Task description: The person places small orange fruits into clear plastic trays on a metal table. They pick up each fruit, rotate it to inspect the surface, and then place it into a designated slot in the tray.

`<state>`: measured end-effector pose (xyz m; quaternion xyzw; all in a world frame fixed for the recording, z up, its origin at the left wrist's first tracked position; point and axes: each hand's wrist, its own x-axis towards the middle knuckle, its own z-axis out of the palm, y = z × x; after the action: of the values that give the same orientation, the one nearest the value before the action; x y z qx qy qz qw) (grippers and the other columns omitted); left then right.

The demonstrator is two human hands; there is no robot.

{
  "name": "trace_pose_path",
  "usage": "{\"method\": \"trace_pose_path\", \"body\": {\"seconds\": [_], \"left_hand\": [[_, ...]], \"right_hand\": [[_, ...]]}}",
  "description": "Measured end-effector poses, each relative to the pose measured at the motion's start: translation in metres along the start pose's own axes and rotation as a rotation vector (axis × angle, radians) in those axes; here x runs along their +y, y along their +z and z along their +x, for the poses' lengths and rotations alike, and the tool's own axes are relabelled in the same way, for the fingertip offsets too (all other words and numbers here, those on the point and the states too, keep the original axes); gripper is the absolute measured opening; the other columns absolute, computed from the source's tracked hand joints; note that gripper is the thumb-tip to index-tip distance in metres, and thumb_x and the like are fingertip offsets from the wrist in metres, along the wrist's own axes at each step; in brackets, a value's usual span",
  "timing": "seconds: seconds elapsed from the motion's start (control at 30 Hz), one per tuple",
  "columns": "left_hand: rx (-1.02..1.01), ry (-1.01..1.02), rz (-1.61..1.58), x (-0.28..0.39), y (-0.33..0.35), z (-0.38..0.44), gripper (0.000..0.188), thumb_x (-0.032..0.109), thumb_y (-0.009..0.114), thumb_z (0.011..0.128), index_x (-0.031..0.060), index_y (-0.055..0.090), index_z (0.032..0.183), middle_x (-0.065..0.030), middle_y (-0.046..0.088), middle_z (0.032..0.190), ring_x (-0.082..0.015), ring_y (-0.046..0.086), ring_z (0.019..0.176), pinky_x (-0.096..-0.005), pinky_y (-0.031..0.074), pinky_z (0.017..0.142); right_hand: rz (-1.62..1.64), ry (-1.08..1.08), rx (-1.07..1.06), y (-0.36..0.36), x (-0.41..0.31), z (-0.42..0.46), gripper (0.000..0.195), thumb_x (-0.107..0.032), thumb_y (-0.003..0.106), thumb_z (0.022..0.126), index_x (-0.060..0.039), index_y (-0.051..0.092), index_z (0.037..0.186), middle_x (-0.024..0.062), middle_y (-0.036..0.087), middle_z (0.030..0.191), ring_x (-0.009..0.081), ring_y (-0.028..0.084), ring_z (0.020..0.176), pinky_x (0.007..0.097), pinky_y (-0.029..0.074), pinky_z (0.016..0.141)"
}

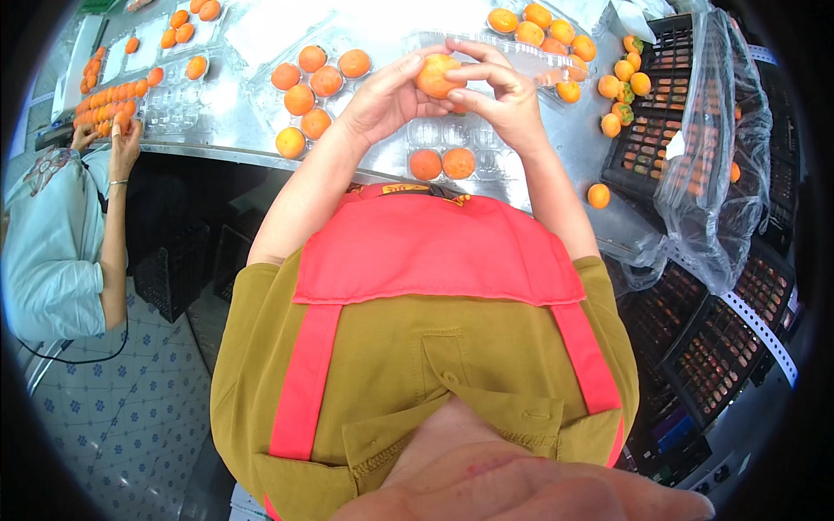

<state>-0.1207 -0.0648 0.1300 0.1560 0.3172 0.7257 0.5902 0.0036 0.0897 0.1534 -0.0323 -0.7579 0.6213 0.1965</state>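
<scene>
Between my two hands, over the metal table, is an orange persimmon (438, 75). My left hand (391, 91) cups it from the left, while the fingers and thumb of my right hand (498, 88) grip its right side. Part of another orange fruit shows just below my right fingers. Under my hands lies a clear plastic tray (488, 159) with round cells; two persimmons (443, 164) sit in its near row. To the left, several persimmons (326, 81) rest in and around another clear tray. A further group (554, 45) lies in clear packaging beyond my right hand.
Loose persimmons (609, 86) lie beside a black plastic crate (648, 117) at the right, partly covered with clear plastic film (717, 143). More fruit crates (730, 345) stand lower right. At far left, a co-worker's hands (124, 140) touch persimmons by more trays. The metal table edge (215, 155) runs before me.
</scene>
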Motion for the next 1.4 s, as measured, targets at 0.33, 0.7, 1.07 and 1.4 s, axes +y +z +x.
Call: {"method": "trace_pose_path", "body": {"seconds": [0.33, 0.7, 1.07, 1.4], "left_hand": [[-0.028, -0.005, 0.028, 0.002, -0.002, -0.003, 0.053, 0.039, 0.043, 0.098, 0.0032, 0.040, 0.136, -0.0094, 0.056, 0.119, -0.0176, 0.059, 0.098, -0.0340, 0.051, 0.086], [-0.083, -0.094, -0.050, 0.009, 0.002, -0.003, 0.059, 0.048, 0.028, 0.100, 0.0031, 0.041, 0.136, -0.0207, 0.055, 0.124, -0.0206, 0.063, 0.094, -0.0336, 0.049, 0.082], [0.041, 0.060, 0.437, 0.007, 0.002, -0.007, 0.061, 0.052, 0.047, 0.093, 0.0036, 0.046, 0.131, -0.0132, 0.058, 0.119, -0.0203, 0.058, 0.106, -0.0336, 0.049, 0.087], [0.190, 0.230, 0.938, 0.015, 0.019, -0.015, 0.062, 0.016, 0.078, 0.077, 0.0044, 0.048, 0.129, -0.0084, 0.057, 0.114, -0.0145, 0.059, 0.098, -0.0293, 0.049, 0.086]], "right_hand": [[0.181, 0.188, 0.138, -0.010, 0.004, -0.003, 0.015, -0.016, 0.077, 0.075, -0.0051, 0.069, 0.082, 0.0096, 0.062, 0.115, 0.0155, 0.057, 0.108, 0.0332, 0.046, 0.093], [-0.151, 0.085, -0.010, -0.001, -0.014, 0.002, 0.055, -0.024, 0.076, 0.071, -0.0088, 0.059, 0.121, 0.0084, 0.054, 0.124, 0.0211, 0.052, 0.116, 0.0356, 0.045, 0.095], [-0.347, -0.012, -0.045, 0.006, -0.017, -0.001, 0.058, -0.024, 0.078, 0.070, -0.0090, 0.057, 0.122, 0.0130, 0.052, 0.126, 0.0278, 0.052, 0.118, 0.0366, 0.044, 0.097], [-0.182, 0.095, -0.010, 0.011, -0.017, -0.006, 0.053, -0.010, 0.073, 0.075, -0.0088, 0.054, 0.125, 0.0108, 0.057, 0.122, 0.0246, 0.057, 0.112, 0.0346, 0.046, 0.095]]}}
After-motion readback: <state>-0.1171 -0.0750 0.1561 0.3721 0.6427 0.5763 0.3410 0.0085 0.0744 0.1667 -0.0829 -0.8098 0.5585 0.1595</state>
